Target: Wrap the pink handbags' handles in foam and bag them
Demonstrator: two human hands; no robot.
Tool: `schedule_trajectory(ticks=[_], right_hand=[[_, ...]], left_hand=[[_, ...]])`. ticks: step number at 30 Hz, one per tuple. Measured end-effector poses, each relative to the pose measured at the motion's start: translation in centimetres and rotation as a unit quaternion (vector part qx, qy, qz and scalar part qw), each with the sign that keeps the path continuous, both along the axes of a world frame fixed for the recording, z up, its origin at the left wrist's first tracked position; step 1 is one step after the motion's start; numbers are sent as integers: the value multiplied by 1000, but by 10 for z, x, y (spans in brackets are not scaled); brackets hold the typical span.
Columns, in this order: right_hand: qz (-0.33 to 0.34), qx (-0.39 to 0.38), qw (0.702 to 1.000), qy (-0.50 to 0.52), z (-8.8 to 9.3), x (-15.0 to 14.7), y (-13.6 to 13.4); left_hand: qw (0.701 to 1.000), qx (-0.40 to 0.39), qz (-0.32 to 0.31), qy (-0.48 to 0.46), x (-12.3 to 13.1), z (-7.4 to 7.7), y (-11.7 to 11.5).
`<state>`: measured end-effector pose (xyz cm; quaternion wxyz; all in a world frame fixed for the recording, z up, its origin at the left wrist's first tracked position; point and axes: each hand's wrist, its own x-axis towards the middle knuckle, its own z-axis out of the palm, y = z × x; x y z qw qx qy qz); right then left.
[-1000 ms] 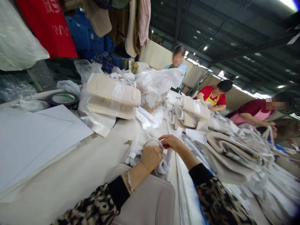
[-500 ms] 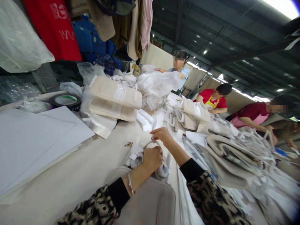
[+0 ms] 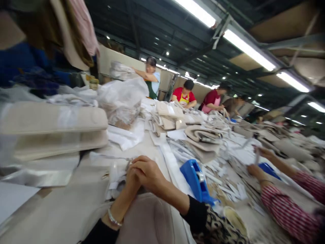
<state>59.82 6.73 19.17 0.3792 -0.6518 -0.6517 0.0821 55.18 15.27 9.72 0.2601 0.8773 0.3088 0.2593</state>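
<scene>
A beige bag [image 3: 149,220] lies flat at the bottom centre, below my wrists. My left hand [image 3: 132,178], with a silver bracelet at the wrist, is closed over the white-wrapped strap bundle [image 3: 114,178] at the bag's upper edge. What its fingers grip is hidden. My right hand [image 3: 148,171] lies across the top of my left hand, its fingers bent and close together; whether it holds anything cannot be made out. A small gold clasp [image 3: 105,175] lies left of the bundle.
Stacked beige bags [image 3: 58,118] stand at the left. A blue tape dispenser [image 3: 196,179] is beside my right forearm, near an open tape roll [image 3: 235,218]. Another person's hands [image 3: 259,169] work at the right. Bag parts [image 3: 203,135] cover the table further back.
The view has swung right, bringing the blue dispenser and the checked-sleeved person into sight. My right hand has come down onto my left hand.
</scene>
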Motion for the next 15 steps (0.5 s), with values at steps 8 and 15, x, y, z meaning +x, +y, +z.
schedule_trajectory(ticks=[8, 15], right_hand=[[-440, 40, 894, 74, -21, 92, -224], [-607, -76, 788, 72, -67, 208, -340]], left_hand=[[992, 12, -24, 126, 14, 20, 6], [987, 67, -21, 144, 17, 20, 5]])
